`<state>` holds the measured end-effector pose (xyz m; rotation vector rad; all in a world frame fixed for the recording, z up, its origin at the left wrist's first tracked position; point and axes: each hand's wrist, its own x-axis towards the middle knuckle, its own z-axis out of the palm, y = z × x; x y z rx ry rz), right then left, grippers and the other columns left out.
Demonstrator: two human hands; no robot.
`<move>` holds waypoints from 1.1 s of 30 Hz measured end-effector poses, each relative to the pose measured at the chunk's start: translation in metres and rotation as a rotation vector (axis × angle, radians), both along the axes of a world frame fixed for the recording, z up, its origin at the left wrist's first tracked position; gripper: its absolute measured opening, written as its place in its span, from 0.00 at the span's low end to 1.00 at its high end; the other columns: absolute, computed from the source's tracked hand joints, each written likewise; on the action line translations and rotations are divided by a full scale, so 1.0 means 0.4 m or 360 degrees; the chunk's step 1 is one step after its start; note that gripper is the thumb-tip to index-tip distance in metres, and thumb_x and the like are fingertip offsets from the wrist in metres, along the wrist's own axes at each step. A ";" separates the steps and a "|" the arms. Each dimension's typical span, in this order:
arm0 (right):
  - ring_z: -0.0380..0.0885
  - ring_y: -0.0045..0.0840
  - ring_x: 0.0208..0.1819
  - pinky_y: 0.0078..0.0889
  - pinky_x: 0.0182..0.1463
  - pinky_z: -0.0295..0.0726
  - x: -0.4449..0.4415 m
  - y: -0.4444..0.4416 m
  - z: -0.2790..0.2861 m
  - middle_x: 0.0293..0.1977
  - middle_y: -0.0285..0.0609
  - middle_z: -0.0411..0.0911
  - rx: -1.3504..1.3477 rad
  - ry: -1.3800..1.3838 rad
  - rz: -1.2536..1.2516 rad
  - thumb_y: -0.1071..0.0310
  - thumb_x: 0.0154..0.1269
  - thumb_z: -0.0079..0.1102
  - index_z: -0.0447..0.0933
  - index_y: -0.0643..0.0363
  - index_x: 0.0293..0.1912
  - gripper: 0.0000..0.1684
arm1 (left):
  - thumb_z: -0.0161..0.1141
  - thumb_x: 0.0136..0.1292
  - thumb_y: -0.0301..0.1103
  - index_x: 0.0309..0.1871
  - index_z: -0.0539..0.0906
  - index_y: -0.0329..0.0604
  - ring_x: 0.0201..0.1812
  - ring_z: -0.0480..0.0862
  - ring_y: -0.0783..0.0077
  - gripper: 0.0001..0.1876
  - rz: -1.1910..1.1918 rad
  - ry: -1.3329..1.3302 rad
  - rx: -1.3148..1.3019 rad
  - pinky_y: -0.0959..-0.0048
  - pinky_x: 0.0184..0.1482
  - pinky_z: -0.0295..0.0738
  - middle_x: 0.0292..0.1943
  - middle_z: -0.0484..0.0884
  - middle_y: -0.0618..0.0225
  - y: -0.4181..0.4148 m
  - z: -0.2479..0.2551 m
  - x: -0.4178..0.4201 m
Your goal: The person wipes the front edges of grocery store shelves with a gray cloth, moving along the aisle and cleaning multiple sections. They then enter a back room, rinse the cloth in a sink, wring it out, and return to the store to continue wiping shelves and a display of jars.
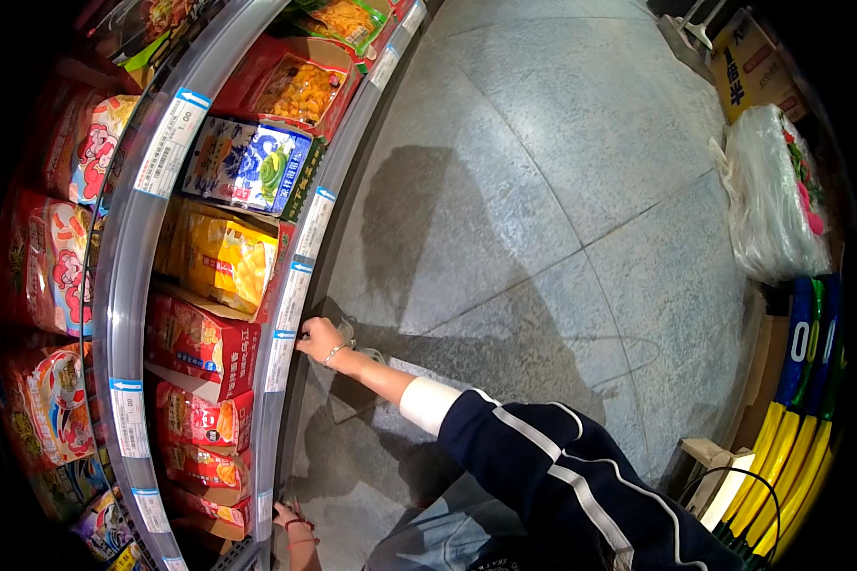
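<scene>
My right hand (pixel 321 340), with a bracelet at the wrist, reaches to the front edge of a shelf. Its curled fingers meet the price-label strip (pixel 278 360), and the fingertips are partly hidden there. I cannot tell whether they hold anything. Lower down, close to the same strip, is my left hand (pixel 286 515), wearing red bracelets; its fingers are mostly hidden. Behind the strip stand a red carton of snack packets (pixel 211 350), a yellow snack bag (pixel 232 260) in an open carton, and smaller red packets (pixel 203 421).
A second shelf edge (pixel 125 314) with labels runs farther left, beside pink-character snack bags (pixel 68 264). Grey floor tiles (pixel 514 214) lie to the right. Along the far right are a plastic-wrapped bundle (pixel 775 193), a cardboard box (pixel 753 68) and yellow-and-blue long packs (pixel 778 457).
</scene>
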<state>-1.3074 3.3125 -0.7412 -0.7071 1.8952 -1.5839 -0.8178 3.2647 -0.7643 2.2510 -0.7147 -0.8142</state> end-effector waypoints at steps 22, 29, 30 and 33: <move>0.77 0.44 0.31 0.36 0.35 0.76 -0.007 0.031 0.034 0.28 0.57 0.77 -0.0077 -0.0156 0.0085 0.58 0.43 0.64 0.78 0.68 0.30 0.20 | 0.55 0.58 0.48 0.62 0.48 0.35 0.52 0.71 0.57 0.38 -0.0061 0.0320 -0.0008 0.62 0.44 0.80 0.57 0.60 0.50 0.042 0.054 -0.054; 0.78 0.44 0.34 0.39 0.37 0.77 -0.008 0.034 0.087 0.29 0.56 0.77 0.0384 -0.0147 0.0066 0.60 0.43 0.63 0.79 0.65 0.32 0.18 | 0.44 0.62 0.47 0.58 0.58 0.33 0.49 0.71 0.58 0.29 0.0067 0.0380 0.0024 0.59 0.44 0.79 0.53 0.63 0.51 0.034 0.043 -0.030; 0.77 0.44 0.34 0.39 0.38 0.76 -0.010 0.034 0.082 0.29 0.55 0.77 0.0382 -0.0147 0.0026 0.61 0.43 0.62 0.79 0.64 0.32 0.17 | 0.42 0.62 0.47 0.57 0.59 0.33 0.48 0.72 0.58 0.27 0.0075 0.0358 0.0050 0.58 0.43 0.79 0.52 0.63 0.52 0.030 0.050 -0.051; 0.77 0.44 0.35 0.40 0.39 0.76 -0.007 0.035 0.076 0.31 0.54 0.78 0.0402 -0.0168 -0.0026 0.62 0.43 0.61 0.79 0.63 0.32 0.16 | 0.42 0.61 0.45 0.59 0.59 0.36 0.49 0.71 0.57 0.27 0.0055 0.0393 0.0157 0.57 0.44 0.79 0.52 0.64 0.52 0.016 0.045 -0.027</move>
